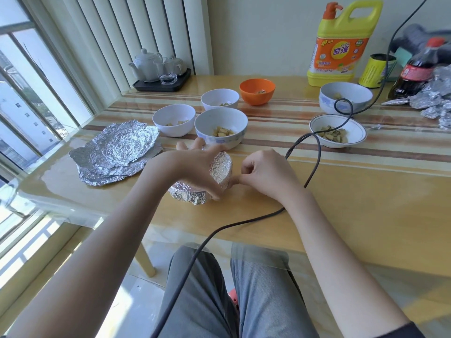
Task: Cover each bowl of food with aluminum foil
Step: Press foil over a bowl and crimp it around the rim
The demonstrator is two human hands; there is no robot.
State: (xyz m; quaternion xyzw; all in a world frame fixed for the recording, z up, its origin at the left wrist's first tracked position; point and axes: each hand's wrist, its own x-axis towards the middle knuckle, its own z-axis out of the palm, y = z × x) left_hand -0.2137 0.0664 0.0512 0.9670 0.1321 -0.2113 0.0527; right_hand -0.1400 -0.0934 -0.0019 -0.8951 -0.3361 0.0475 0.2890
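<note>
Left hand (195, 164) spreads flat over the foil-covered bowl (195, 189); right hand (263, 172) pinches its foil edge, best crimped snugly all round.

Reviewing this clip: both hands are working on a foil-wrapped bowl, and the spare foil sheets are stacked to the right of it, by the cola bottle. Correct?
Not quite. The head view shows the stack of flat silver foil sheets lying left of the foil-wrapped bowl, near the window, not by the dark cola bottle. The left hand and right hand are indeed on that bowl.
</note>
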